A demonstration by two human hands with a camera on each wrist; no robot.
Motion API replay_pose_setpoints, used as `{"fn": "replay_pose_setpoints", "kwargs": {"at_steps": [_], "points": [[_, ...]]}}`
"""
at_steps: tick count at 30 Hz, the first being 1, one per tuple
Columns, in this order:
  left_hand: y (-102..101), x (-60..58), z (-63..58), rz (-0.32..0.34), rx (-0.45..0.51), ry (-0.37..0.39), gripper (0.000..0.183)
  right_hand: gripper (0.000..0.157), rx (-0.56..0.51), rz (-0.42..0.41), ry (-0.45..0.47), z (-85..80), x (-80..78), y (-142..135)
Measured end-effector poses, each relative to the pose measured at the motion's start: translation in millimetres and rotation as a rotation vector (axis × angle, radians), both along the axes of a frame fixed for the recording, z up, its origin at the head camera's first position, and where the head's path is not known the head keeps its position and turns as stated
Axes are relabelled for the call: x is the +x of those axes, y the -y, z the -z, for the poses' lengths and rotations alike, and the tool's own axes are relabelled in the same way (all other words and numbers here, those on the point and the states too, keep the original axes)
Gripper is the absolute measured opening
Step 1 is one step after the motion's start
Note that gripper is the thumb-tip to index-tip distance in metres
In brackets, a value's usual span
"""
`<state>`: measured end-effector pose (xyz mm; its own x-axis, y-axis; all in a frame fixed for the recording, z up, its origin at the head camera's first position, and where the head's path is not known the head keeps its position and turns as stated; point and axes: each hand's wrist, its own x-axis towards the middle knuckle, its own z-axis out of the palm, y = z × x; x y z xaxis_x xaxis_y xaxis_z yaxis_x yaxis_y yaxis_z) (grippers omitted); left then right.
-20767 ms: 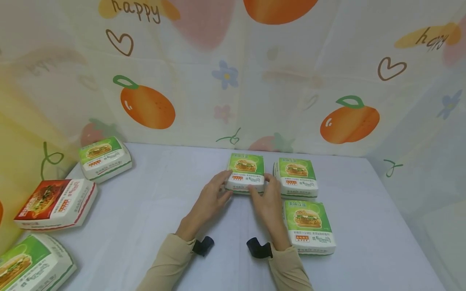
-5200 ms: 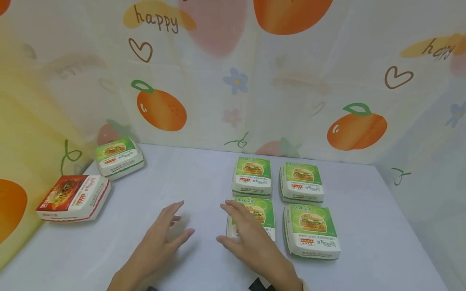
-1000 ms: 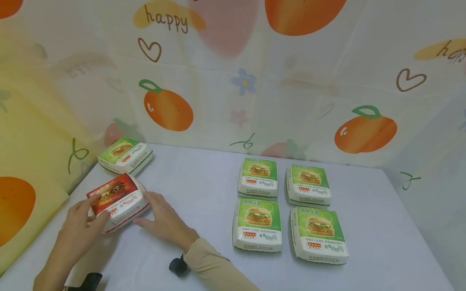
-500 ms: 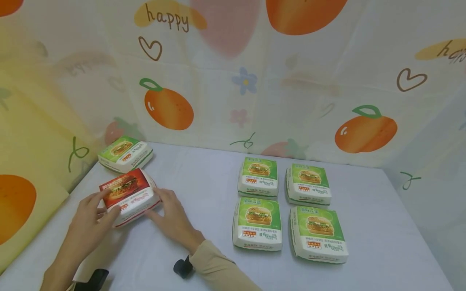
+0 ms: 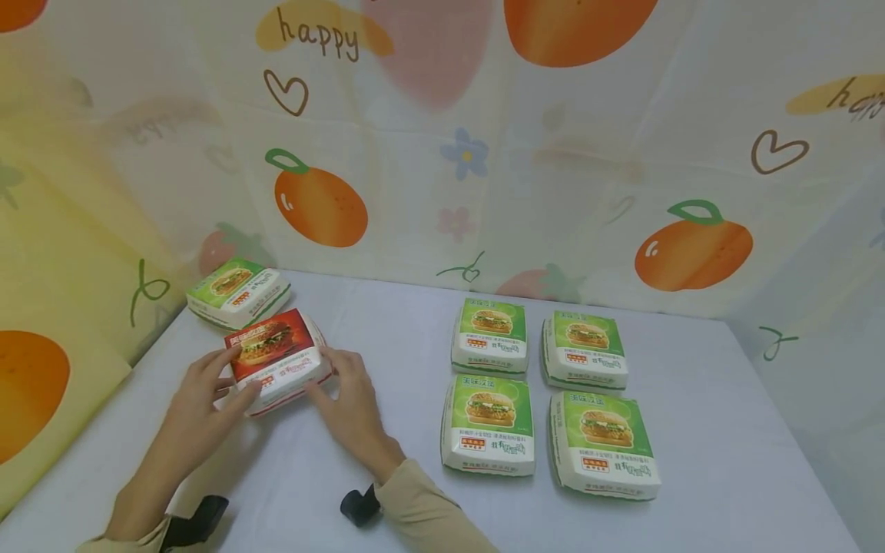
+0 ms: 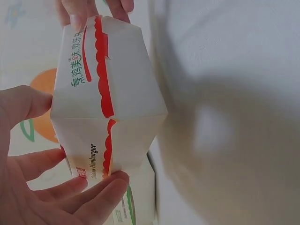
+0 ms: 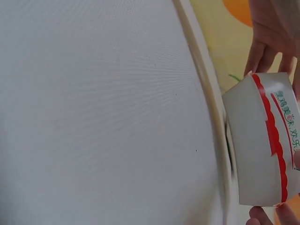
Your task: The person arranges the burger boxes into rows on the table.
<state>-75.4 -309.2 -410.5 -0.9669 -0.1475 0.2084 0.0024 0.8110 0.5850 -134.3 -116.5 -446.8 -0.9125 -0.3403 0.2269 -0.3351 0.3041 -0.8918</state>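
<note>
Both my hands hold a red-topped hamburger box (image 5: 280, 357) between them, left of the table's middle. My left hand (image 5: 200, 407) grips its left side and near corner, thumb in front. At the right end, my right hand (image 5: 354, 411) has its fingers on the side and its thumb at the front. In the left wrist view the white box (image 6: 124, 70) with its red scalloped edge appears tilted, fingers of my left hand (image 6: 42, 183) along its end. The right wrist view shows the same box (image 7: 255, 140) close over the white surface.
A green-topped hamburger box (image 5: 238, 293) lies behind the held one, at the back left. To the right, several green boxes stand in two rows: back ones (image 5: 489, 336) (image 5: 585, 349), front ones (image 5: 488, 425) (image 5: 604, 445). A printed cloth (image 5: 539, 177) hangs behind the white table (image 5: 726, 430).
Earlier, a green box from the near left joined the group on the right. Since then both hands have taken the red box, and over the last second they have carried it rightward.
</note>
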Motion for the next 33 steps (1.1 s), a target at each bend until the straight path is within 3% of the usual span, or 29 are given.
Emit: {"fn": "replay_pose_setpoints", "kwargs": {"at_steps": [5, 17, 33], "points": [[-6, -5.9, 2.6, 0.028, 0.028, -0.008, 0.067, 0.053, -0.018, 0.024, 0.040, 2.7, -0.1, -6], [-27, -21.2, 6.1, 0.018, 0.173, 0.107, 0.079, 0.051, -0.076, 0.149, 0.079, 9.2, 1.4, -20], [-46, -39.0, 9.4, 0.074, 0.171, 0.186, 0.083, 0.049, -0.107, 0.243, 0.118, 10.5, 3.6, -33]]}}
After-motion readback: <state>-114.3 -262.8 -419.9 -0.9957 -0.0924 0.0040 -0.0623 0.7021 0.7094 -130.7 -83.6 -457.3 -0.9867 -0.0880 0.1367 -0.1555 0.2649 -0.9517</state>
